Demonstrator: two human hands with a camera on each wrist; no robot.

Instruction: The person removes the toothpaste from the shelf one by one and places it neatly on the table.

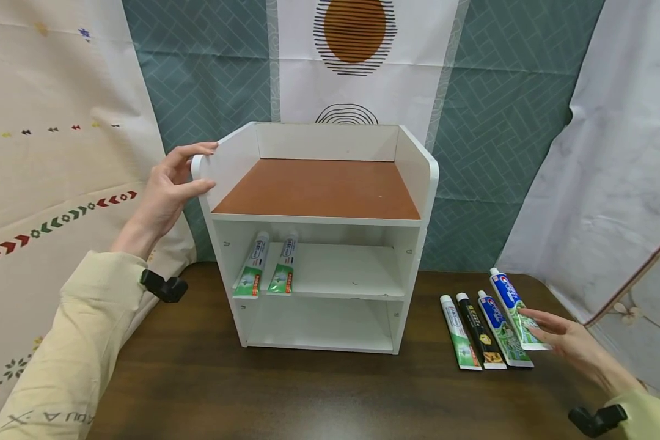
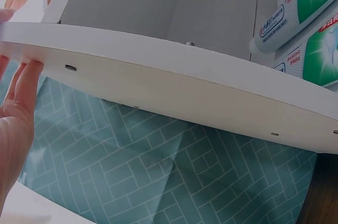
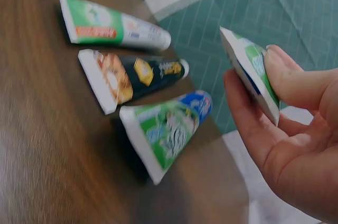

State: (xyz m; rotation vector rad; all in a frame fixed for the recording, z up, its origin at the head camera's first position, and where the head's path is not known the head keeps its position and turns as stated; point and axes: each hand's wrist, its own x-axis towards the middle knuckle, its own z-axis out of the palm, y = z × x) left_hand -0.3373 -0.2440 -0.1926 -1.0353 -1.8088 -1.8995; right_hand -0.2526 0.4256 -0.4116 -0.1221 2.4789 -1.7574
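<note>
My right hand (image 1: 577, 348) pinches a blue, green and white toothpaste tube (image 1: 511, 305) between thumb and fingers. In the right wrist view that tube (image 3: 253, 71) is seen from its flat end, raised off the table. Left of it lie a similar blue-green tube (image 1: 503, 330), a black tube (image 1: 480, 330) and a white-green tube (image 1: 462, 336), caps pointing away. My left hand (image 1: 167, 186) grips the upper left side panel of a small white shelf (image 1: 321, 296), fingers and thumb on either side of its edge (image 2: 132, 42). Two white-green tubes (image 1: 251, 266) (image 1: 283, 266) lie on its middle board.
The shelf has a brown top board (image 1: 319, 189) with raised sides, and a lower compartment (image 1: 319, 324). It stands on a dark wooden table (image 1: 286, 391). Patterned cloths (image 1: 506, 140) hang behind and on both sides.
</note>
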